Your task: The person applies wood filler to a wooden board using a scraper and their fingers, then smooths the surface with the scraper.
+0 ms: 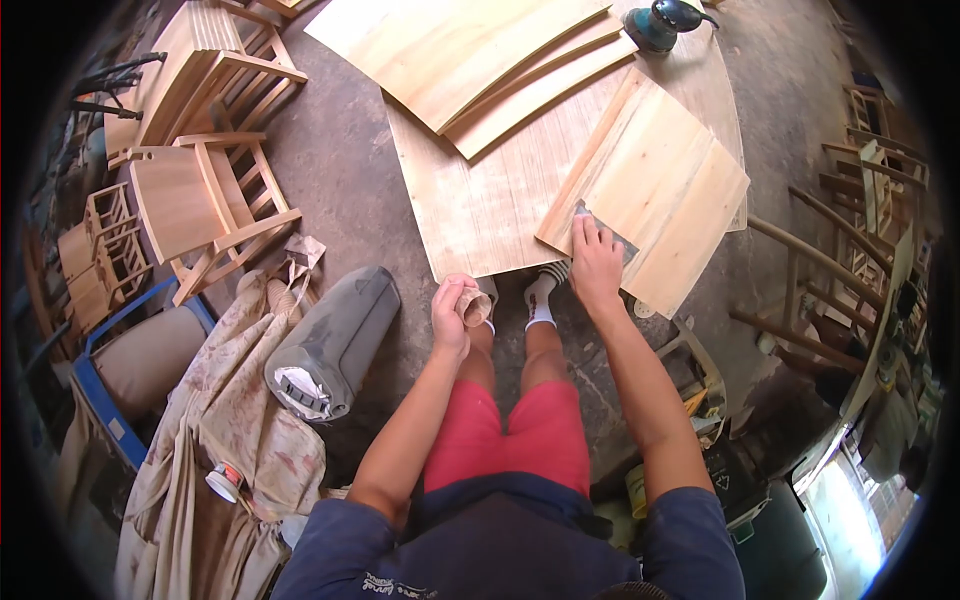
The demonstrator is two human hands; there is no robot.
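My left hand is wrapped round a small tan cup, its round mouth tilted towards the right; what it holds inside I cannot make out. Out to the right, my right hand grips a flat grey scraper against the near part of a pale wooden panel. This panel lies at an angle on a larger wooden board, over its right side. Beyond it, several loose wooden boards are stacked on the same large board.
A dark green power sander rests at the far edge of the boards. Wooden chairs stand at left, near a grey cylindrical speaker-like case and a stained cloth. More wooden frames stand at right.
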